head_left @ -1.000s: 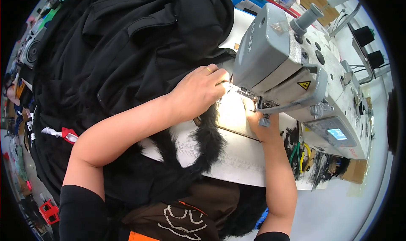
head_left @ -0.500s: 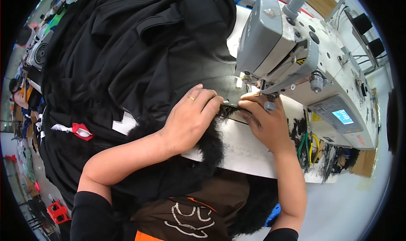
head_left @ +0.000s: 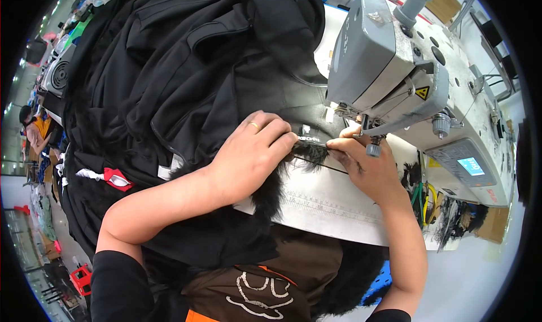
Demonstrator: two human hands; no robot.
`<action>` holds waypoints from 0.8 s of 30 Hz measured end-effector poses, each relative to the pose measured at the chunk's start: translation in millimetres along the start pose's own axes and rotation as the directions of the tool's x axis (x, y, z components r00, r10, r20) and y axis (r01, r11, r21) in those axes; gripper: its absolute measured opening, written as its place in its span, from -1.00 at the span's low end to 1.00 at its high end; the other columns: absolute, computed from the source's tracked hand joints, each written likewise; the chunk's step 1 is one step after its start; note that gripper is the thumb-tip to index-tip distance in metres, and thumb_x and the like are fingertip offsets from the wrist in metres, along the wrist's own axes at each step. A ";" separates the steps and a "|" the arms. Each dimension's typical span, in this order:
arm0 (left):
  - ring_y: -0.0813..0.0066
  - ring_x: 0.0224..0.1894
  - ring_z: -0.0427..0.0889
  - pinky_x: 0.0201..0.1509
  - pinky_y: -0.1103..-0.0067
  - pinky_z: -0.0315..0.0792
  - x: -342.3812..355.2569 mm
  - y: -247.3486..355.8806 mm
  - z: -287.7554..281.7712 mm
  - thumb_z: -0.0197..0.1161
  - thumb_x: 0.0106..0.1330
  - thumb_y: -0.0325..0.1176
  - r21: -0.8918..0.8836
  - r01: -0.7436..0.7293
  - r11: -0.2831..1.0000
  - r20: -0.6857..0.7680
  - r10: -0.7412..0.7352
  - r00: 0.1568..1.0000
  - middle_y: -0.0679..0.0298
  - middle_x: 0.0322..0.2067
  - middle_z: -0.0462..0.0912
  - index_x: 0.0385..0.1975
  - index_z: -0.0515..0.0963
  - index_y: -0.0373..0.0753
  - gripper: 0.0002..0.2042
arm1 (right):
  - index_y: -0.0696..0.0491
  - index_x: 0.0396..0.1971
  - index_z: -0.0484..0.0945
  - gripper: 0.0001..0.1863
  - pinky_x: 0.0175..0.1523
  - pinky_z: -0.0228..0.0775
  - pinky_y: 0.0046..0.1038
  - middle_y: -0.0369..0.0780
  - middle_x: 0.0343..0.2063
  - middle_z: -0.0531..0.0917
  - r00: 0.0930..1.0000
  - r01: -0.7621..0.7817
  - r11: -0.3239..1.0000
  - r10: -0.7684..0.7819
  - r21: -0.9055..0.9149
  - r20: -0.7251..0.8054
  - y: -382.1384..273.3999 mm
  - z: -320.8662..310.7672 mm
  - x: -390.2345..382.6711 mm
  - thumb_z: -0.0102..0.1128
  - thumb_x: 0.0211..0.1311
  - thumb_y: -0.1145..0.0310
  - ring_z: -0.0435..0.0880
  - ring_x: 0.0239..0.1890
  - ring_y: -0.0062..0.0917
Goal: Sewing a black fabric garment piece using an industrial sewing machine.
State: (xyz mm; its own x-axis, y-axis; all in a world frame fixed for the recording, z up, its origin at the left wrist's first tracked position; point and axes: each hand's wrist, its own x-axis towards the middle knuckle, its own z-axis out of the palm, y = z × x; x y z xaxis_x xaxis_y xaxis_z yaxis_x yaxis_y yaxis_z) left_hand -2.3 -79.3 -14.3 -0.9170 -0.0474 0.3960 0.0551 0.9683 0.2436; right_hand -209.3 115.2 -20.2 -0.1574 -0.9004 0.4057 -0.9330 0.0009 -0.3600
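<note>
A large black garment lies heaped on the sewing table, its edge running beside the sewing machine. A small black label with white lettering shows on that edge, just above a strip of black fur trim. My left hand, a ring on one finger, is closed on the garment edge at the label's left end. At its right end, my right hand pinches the same edge, thumb and fingers together. The layers under my fingertips are hidden. Both hands are left of and below the needle area.
Green- and yellow-handled snips and black fibre scraps lie under the machine's lit control panel. A red-and-white piece of cloth rests on the garment. Far left, another person sits beyond the table.
The label's lettered face has come into sight between my hands. My right hand has shifted slightly down, away from the needle area. The view has moved a little.
</note>
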 end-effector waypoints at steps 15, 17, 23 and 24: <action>0.20 0.09 0.63 0.23 0.26 0.58 6.3 -15.0 8.4 0.32 0.17 -0.47 -0.016 -0.115 0.993 -0.065 0.113 0.991 0.19 -0.09 0.63 -0.09 0.64 -0.34 -0.72 | -0.29 -0.05 0.81 -0.55 0.00 0.58 -0.30 -0.33 -0.20 0.71 0.998 0.060 0.992 -0.058 -0.111 0.023 3.7 -8.6 -6.2 0.50 0.07 0.51 0.64 -0.15 -0.36; 0.19 0.07 0.63 0.23 0.27 0.57 10.0 -17.0 8.9 0.32 0.17 -0.47 0.000 -0.137 0.991 -0.068 0.137 0.988 0.19 -0.09 0.63 -0.10 0.64 -0.34 -0.72 | -0.28 -0.04 0.81 -0.55 0.01 0.57 -0.29 -0.31 -0.20 0.71 0.997 0.062 0.989 -0.054 -0.134 0.060 4.3 -12.4 -7.8 0.50 0.06 0.51 0.65 -0.14 -0.34; 0.19 0.03 0.61 0.26 0.31 0.53 28.7 -10.2 9.9 0.31 0.20 -0.44 0.087 -0.226 0.970 -0.030 0.229 0.973 0.17 -0.09 0.61 -0.13 0.61 -0.34 -0.75 | -0.22 -0.02 0.80 -0.55 0.04 0.55 -0.23 -0.21 -0.16 0.72 0.993 0.048 0.988 -0.032 -0.146 0.112 19.5 -23.4 -18.8 0.46 0.07 0.53 0.68 -0.08 -0.24; 0.20 0.03 0.61 0.27 0.32 0.53 30.9 -8.5 10.1 0.30 0.21 -0.43 0.109 -0.244 0.964 -0.005 0.246 0.969 0.17 -0.09 0.61 -0.14 0.61 -0.34 -0.76 | -0.19 -0.01 0.79 -0.55 0.04 0.54 -0.21 -0.18 -0.15 0.72 0.995 0.026 0.990 -0.012 -0.142 0.102 21.0 -23.6 -20.5 0.45 0.07 0.54 0.68 -0.07 -0.21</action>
State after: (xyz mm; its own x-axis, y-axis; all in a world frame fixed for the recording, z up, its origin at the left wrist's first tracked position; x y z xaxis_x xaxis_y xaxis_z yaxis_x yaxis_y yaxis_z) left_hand -35.0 -86.5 -13.0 -0.8734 0.1908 0.4481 0.2334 0.9715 0.0413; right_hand -233.3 143.9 -16.3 -0.1126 -0.9400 0.3221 -0.9733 0.0391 -0.2264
